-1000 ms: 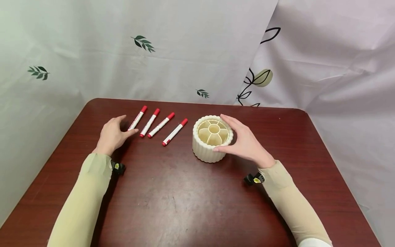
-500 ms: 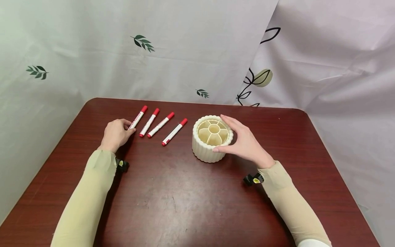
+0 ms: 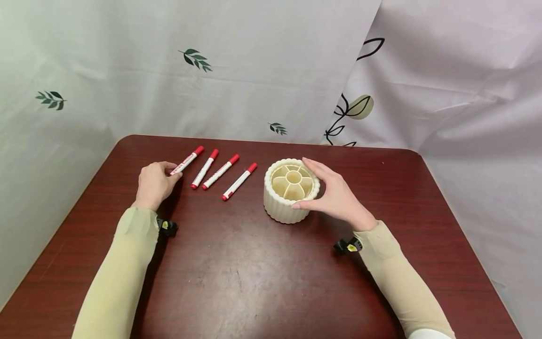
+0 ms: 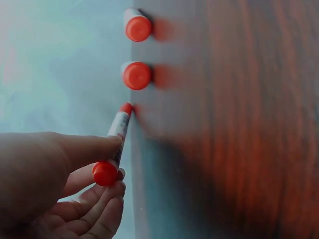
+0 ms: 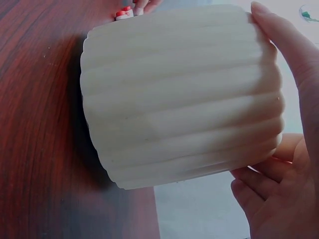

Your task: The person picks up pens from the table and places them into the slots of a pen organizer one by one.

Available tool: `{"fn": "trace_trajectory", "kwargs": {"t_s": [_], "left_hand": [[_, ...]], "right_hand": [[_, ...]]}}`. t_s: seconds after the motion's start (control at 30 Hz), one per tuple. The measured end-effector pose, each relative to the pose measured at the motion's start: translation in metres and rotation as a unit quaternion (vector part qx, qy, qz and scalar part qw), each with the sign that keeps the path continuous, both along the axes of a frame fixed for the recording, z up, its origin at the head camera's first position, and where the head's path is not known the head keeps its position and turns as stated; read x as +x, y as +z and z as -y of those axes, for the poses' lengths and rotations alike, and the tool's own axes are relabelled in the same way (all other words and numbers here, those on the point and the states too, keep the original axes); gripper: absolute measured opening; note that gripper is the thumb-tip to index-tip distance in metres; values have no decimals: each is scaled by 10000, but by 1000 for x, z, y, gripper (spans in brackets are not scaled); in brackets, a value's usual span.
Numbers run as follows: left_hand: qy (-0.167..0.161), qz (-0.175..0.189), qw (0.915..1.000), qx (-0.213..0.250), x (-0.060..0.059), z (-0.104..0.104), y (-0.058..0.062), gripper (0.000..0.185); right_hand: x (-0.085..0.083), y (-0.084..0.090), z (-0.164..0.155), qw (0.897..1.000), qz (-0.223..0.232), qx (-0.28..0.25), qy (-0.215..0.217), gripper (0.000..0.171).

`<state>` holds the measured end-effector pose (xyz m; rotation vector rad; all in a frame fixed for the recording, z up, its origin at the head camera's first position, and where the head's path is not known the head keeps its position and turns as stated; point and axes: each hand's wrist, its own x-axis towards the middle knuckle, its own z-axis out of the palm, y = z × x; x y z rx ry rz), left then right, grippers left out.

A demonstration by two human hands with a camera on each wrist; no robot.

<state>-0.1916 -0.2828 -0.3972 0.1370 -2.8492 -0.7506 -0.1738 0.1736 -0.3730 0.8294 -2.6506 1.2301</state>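
My left hand (image 3: 154,184) pinches a white marker with red ends (image 3: 188,159) between thumb and fingers. In the left wrist view this marker (image 4: 119,127) is tilted, and the thumb lies across its barrel. Around the right side of a cream, ribbed pen holder (image 3: 284,210), my right hand (image 3: 336,197) grips with thumb in front and fingers behind. The holder stands upright, its round top split into several compartments about a central ring. The right wrist view shows the holder's ribbed wall (image 5: 179,99) close up, with the right thumb and fingers at its edge.
Three more red-and-white markers, a left one (image 3: 205,169), a middle one (image 3: 221,172) and a right one (image 3: 239,181), lie slanted between the left hand and the holder. Everything rests on a dark red-brown table (image 3: 237,278). A pale curtain (image 3: 237,70) hangs behind it.
My left hand has closed its thumb and fingers on the leftmost marker and shifted it slightly, tilting it more. The right hand and the pen holder have stayed in place.
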Motion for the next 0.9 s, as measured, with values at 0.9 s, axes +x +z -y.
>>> {"fn": "trace_trajectory", "kwargs": {"t_s": [0.9], "left_hand": [[605, -2167, 9627, 1504, 16, -29, 56, 29]], "right_hand": [[-1, -1, 0, 10000, 7, -58, -44, 108]]}}
